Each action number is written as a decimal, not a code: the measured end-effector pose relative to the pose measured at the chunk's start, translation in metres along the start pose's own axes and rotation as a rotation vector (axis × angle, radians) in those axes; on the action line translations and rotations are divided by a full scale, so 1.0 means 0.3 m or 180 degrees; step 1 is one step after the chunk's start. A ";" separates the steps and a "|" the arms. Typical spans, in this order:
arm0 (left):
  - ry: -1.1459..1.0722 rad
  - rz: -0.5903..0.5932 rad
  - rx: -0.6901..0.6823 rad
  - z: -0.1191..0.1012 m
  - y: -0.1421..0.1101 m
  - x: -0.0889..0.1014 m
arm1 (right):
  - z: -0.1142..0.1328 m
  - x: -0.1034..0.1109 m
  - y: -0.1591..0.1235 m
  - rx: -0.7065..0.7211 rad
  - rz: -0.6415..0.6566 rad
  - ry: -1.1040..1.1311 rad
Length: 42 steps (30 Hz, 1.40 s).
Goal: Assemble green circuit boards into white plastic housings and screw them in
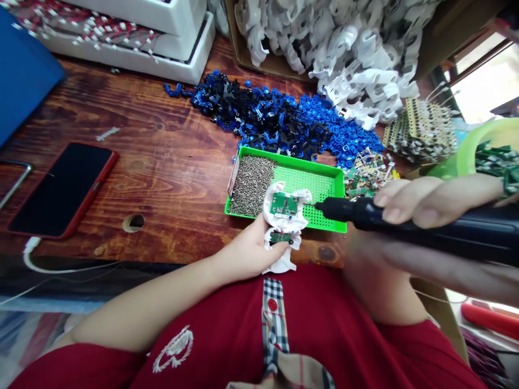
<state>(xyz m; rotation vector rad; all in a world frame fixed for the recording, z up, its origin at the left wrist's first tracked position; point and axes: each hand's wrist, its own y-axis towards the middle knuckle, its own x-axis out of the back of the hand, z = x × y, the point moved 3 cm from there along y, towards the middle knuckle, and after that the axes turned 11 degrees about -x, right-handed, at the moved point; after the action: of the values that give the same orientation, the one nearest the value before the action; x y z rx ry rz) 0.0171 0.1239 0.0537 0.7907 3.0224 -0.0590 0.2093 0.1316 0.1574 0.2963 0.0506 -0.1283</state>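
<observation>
My left hand (249, 249) is closed around a white plastic housing (284, 213) with a small green circuit board (283, 203) seated in it, held just in front of the green tray. My right hand (421, 208) grips a black electric screwdriver (409, 219) lying nearly level. Its tip (317, 206) points left and sits at the right edge of the housing. A second small green board shows below the housing, by my left fingers.
A green tray (320, 186) holds a heap of small screws (251, 183). Behind it lie blue plastic parts (284, 116), white plastic housings (344, 43) and loose circuit boards (368, 173). A red-cased phone (62, 189) lies at the left on the wooden table (170, 156).
</observation>
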 end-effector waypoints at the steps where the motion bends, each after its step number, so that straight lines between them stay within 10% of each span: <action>1: -0.0084 -0.0090 0.0123 0.008 -0.003 0.008 | -0.015 0.009 0.009 0.0207 -0.0124 0.0025; 5: -0.0722 -0.0438 0.0499 0.044 -0.012 0.030 | -0.127 -0.011 0.019 0.0565 -0.0651 0.0517; 13: -0.1175 -0.0779 0.0681 0.055 -0.004 0.030 | -0.243 -0.031 -0.015 0.0324 -0.0374 0.0375; 36: -0.1054 -0.0761 0.0636 0.045 0.012 0.033 | -0.259 -0.047 -0.015 0.0266 -0.0285 0.0269; 42: -0.0932 -0.0691 0.0554 0.051 0.010 0.035 | -0.127 0.004 -0.011 0.0369 -0.0607 0.0333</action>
<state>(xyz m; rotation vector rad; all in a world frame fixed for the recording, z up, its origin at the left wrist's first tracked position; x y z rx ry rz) 0.0096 0.1310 0.0380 0.4126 2.8322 -0.4075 0.2090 0.1396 0.1199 0.4137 0.1759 -0.3057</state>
